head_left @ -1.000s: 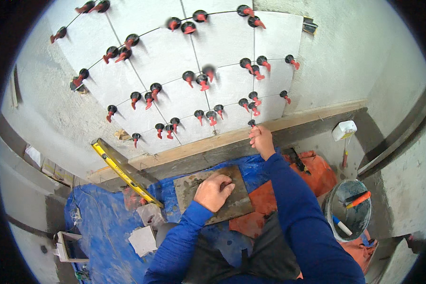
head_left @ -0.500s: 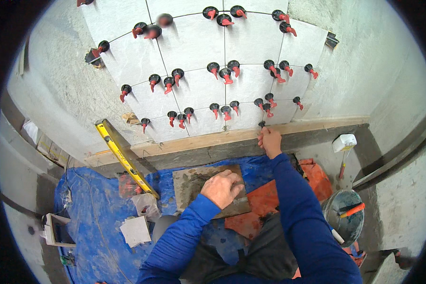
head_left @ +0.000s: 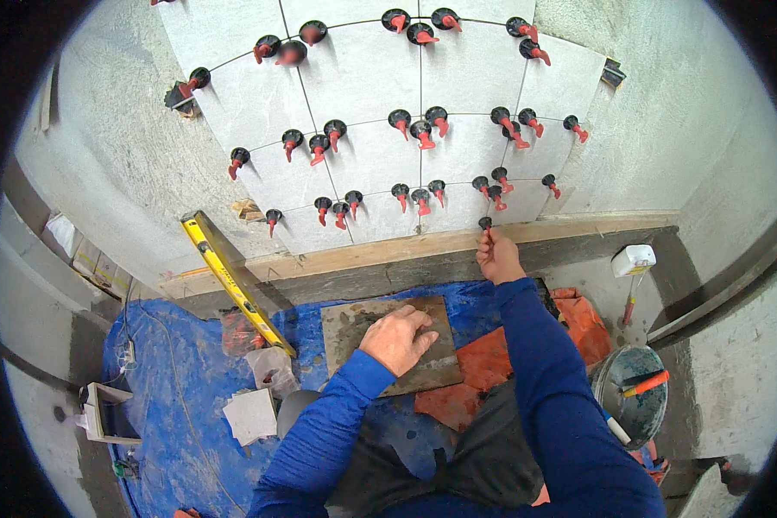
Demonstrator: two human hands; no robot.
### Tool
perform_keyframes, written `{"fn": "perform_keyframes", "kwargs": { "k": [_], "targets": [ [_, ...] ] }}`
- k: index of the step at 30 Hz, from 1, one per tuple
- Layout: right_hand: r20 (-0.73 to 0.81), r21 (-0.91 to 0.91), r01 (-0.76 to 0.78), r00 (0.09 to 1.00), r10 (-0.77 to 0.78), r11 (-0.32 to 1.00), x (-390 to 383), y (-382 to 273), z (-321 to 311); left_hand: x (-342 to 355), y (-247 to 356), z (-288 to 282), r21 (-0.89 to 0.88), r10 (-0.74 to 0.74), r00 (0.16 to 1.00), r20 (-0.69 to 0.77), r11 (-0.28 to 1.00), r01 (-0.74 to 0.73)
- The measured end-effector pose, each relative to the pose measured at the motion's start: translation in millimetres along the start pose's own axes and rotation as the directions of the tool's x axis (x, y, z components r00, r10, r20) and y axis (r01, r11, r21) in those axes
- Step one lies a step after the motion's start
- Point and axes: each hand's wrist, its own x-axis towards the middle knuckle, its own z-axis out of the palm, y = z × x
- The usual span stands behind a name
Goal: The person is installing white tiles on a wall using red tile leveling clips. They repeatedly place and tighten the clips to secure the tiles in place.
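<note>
Pale grey tiles [head_left: 363, 78] cover the wall ahead, studded with several black leveling clips [head_left: 420, 129] with red handles. My right hand [head_left: 497, 257] grips a leveling clip [head_left: 485, 224] at the bottom tile edge, just above a wooden batten [head_left: 354, 252]; its fingers hide most of the handle. Below, my left hand [head_left: 399, 339] is held over a stained square board [head_left: 345, 324], fingers loosely bent and apart, with nothing visible in them.
A yellow spirit level [head_left: 233, 276] leans at left above blue sheeting [head_left: 173, 363]. Loose tiles [head_left: 250, 417] and a plastic bag [head_left: 272, 373] lie there. Right are orange sheeting [head_left: 583, 324], a bucket [head_left: 630, 371] with tools, and a white container [head_left: 634, 259] beside a handled tool [head_left: 628, 311].
The view has shifted, so the tiled wall sits further right in it. My right hand stays on the same bottom clip; my left hand remains over the board, slightly shifted.
</note>
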Motion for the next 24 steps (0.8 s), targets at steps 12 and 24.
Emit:
{"fn": "perform_keyframes", "kwargs": {
  "k": [12, 24],
  "targets": [
    [-0.083, -0.094, 0.036, 0.996, -0.044, 0.995, 1, -7, 5, -6, -15, -12, 0.017, -0.004, 0.998, -0.066, 1.000, 0.005],
    [-0.181, -0.368, 0.147, 0.957, -0.226, 0.918, 3, 2, 7, -4, -7, -11, 0.010, 0.054, 0.992, -0.112, 0.999, -0.053]
  ]
}}
